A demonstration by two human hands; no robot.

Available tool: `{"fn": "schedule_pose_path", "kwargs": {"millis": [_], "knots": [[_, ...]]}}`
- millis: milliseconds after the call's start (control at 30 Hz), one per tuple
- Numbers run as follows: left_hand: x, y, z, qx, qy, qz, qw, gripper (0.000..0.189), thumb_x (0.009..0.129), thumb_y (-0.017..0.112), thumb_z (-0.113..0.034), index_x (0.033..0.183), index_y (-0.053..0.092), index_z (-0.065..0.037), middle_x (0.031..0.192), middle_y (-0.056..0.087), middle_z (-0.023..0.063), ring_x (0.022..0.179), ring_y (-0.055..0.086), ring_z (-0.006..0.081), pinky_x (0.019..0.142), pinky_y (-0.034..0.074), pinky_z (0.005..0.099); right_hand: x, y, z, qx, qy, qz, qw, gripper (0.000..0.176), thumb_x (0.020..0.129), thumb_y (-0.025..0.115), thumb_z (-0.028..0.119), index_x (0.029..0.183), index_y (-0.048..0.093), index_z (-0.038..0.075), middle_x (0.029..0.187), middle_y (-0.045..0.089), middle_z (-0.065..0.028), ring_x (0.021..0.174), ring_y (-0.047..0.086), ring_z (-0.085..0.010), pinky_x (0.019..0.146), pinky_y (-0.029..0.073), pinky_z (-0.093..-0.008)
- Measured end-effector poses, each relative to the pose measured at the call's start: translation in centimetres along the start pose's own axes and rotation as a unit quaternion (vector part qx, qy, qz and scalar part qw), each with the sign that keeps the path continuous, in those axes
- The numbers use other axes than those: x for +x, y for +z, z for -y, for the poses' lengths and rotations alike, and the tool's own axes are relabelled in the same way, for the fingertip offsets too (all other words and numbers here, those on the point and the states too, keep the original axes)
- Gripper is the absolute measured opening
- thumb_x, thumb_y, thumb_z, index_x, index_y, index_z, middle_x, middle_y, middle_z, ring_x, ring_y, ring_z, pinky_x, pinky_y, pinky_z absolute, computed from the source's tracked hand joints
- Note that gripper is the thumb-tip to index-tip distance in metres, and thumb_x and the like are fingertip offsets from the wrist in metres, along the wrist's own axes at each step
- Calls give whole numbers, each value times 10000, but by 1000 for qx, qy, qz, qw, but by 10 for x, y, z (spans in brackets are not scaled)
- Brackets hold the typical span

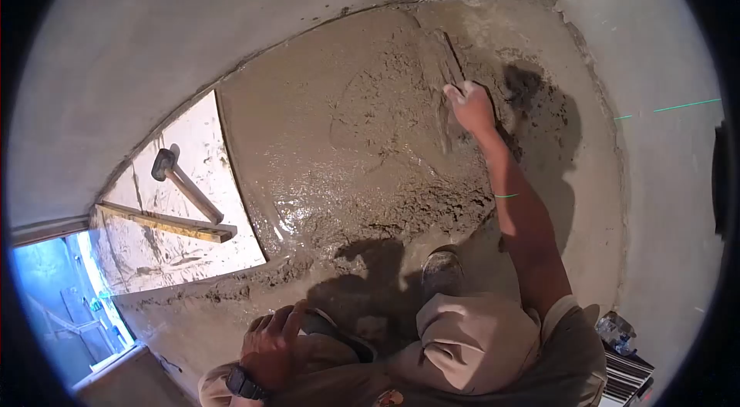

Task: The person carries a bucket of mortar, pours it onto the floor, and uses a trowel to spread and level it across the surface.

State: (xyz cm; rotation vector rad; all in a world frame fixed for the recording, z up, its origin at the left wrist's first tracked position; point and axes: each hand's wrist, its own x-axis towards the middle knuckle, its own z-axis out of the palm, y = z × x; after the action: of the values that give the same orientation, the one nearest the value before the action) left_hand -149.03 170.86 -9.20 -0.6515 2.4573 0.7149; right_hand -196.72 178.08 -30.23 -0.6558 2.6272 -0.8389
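Observation:
My right hand (472, 108) is closed around the handle of a trowel, and that arm stretches forward over the floor. The trowel's blade (453, 58) shows as a narrow dark edge against the wet mortar (308, 122) on the floor. Left of the blade the mortar is rough and crumbly in patches, while farther left it looks smooth and shiny. My left hand (270, 344), with a dark watch (245, 384) on the wrist, rests at my bent left knee. Its fingers are loosely bent and apart, with nothing visible in them.
A large white tile (185, 214) lies at the left, carrying a mallet (185, 185) and a wooden batten (166, 223). Walls border the floor behind and at right, where a green laser line (686, 105) shows. My shoe (442, 270) stands by lumpy mortar. Dark striped pieces (626, 376) lie lower right.

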Motion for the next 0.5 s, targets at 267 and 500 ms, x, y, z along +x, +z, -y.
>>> {"fn": "schedule_pose_path", "kwargs": {"millis": [267,500], "knots": [[11,-2,1,18,9,8,1000,668,798,695,-400,1348,478,-89,1212,596,157,1037,605,357,885,477,470,-62,62,37,12,-139,185,973,388,881,618,393,965,637,15,829,656,-238,782,653,-401,693,509,-457],[2,-9,-11,33,21,-23,999,686,801,694,-435,1339,481,-66,1199,593,200,1018,612,381,878,480,484,-160,61,44,-81,-336,298,890,419,907,566,392,1134,571,39,792,651,-200,730,647,-382,676,493,-521]]}}
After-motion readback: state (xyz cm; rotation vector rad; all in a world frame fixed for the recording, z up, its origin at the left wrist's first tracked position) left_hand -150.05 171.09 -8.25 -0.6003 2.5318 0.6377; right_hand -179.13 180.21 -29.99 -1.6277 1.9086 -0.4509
